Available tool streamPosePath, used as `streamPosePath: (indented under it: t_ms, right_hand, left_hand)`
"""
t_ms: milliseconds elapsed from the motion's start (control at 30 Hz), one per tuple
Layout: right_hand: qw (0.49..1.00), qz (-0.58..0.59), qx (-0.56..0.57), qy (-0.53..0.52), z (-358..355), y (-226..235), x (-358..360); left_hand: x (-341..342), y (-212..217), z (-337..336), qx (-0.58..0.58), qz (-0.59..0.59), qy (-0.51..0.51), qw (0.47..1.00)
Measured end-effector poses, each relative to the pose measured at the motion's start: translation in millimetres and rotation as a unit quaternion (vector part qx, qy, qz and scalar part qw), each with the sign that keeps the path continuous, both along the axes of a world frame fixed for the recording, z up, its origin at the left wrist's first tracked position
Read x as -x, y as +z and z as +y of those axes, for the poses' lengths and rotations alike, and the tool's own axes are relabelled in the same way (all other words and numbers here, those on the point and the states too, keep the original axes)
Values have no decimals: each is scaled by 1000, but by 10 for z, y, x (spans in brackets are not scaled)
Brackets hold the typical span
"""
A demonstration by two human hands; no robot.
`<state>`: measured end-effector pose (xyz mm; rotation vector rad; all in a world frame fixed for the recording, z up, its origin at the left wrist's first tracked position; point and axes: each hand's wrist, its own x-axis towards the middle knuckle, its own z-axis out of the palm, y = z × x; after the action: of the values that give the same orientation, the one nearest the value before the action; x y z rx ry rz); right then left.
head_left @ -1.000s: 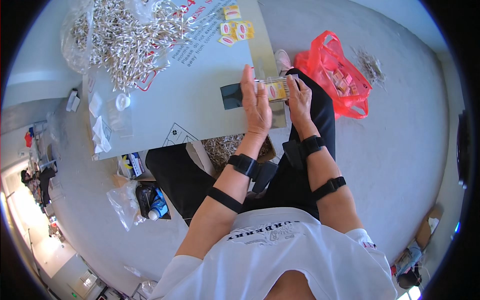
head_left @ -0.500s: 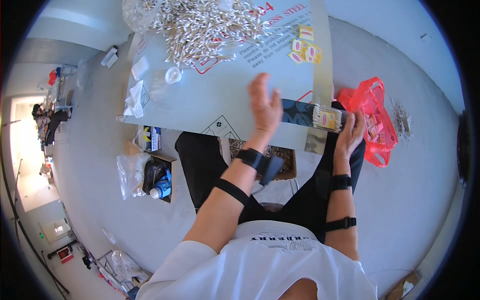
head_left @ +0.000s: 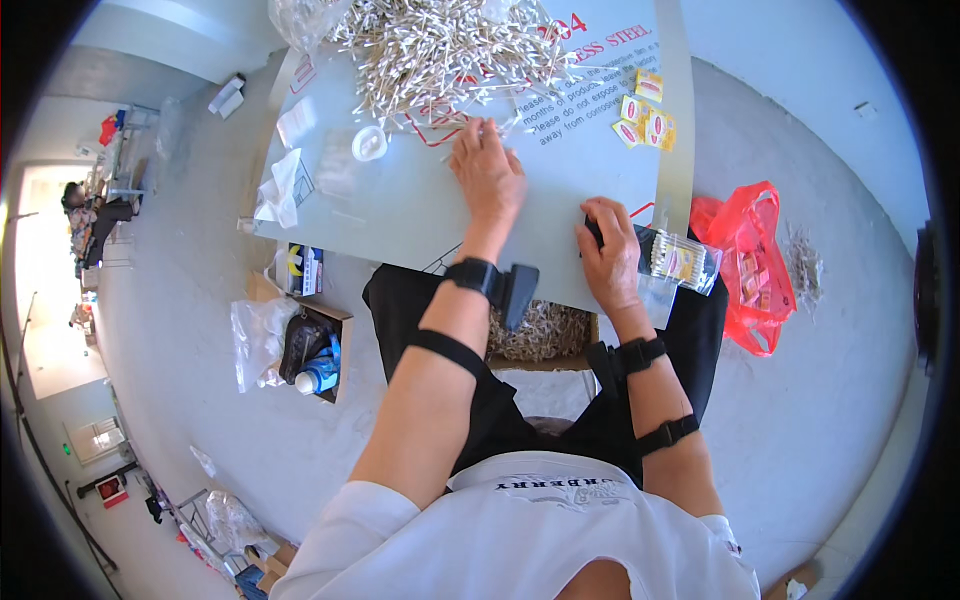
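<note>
Cotton swabs, thin white sticks, lie in a big loose heap (head_left: 450, 50) at twelve o'clock on the grey table (head_left: 400, 210); most remain unpacked. Left hand (head_left: 487, 175) reaches its edge, fingers spread, empty. Right hand (head_left: 610, 255) rests curled beside one filled clear packet (head_left: 682, 260) at three o'clock.

clear swab box (head_left: 682, 260) at table edge | yellow-red labels (head_left: 645, 112) top right | red bag (head_left: 752, 262) on floor

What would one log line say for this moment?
left hand: reaching cotton swab pile | right hand: resting on table beside packed swab box
</note>
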<state>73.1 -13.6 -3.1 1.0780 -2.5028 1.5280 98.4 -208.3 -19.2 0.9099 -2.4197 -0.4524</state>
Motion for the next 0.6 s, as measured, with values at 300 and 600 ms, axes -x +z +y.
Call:
streamPosePath:
  t_ms: [300, 600]
  right_hand:
    - [997, 26, -47, 63, -394, 59, 439]
    - [984, 21, -110, 142, -435, 86, 575]
  left_hand:
    - [-640, 13, 355, -74, 160, -66, 982]
    - [-702, 80, 171, -48, 54, 83, 994]
